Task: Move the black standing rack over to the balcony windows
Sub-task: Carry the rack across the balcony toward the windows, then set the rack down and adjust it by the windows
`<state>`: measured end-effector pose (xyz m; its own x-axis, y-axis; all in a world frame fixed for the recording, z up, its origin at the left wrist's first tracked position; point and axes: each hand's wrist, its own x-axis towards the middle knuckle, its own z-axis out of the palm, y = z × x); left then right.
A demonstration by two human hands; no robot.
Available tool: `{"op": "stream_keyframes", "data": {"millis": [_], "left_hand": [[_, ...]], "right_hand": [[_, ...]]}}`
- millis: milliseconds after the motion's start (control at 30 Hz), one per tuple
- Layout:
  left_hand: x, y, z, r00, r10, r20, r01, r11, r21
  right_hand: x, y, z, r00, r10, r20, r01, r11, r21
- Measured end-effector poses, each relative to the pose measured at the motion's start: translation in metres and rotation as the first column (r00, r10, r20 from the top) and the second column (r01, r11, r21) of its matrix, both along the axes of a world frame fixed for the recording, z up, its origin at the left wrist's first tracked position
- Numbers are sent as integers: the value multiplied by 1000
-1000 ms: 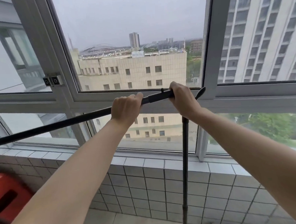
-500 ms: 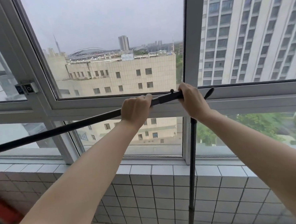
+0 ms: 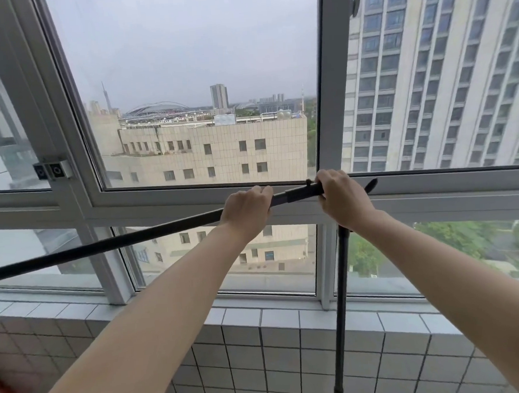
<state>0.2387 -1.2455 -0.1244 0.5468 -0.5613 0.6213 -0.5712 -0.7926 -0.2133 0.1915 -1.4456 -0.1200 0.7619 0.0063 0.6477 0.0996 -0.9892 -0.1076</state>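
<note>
**Both hands on the rack's top bar at the windows**

Both hands are closed around the top bar (image 3: 133, 242) of the black rack (image 3: 339, 282). Going from left to right along that bar: its far end runs out of view at the left edge; the left hand (image 3: 247, 212) wraps it from above, fingers curled over the top; a thicker sleeve joint sits between the hands; the right hand (image 3: 342, 202) grips just above the upright pole, and the bar's short tip pokes out past it.

The rack stands just in front of the balcony windows (image 3: 209, 193), its pole dropping past the tiled sill (image 3: 290, 316); its foot cannot be seen. So the move looks nearly or fully done.

It looks light and stiff: thin metal tubing, likely smooth, and top-heavy with that long bar. Holding near the pole, as now, seems the steadiest place. The far end could swing into the glass.

White tiles cover the low wall below the windows; something red shows blurred at the lower left.
</note>
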Motion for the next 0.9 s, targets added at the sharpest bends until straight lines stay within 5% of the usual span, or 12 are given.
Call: {"op": "stream_keyframes", "data": {"millis": [233,367,567,900], "left_hand": [[-3,63,-4,995,68,73,-70,997,13],[-9,116,-9,980,181,80,-185,982,43],[-21,205,-17,956,286,62,-289,956,56],[-31,380,-37,909,411,61,-410,911,-39]], "right_hand": [[-11,36,5,991,-114,-65,98,972,-212],[-12,86,10,998,57,-25,-62,923,-381],[-2,183,5,942,320,-102,-335,875,-350],[18,366,-3,880,432,-198,-475,800,-366]]}}
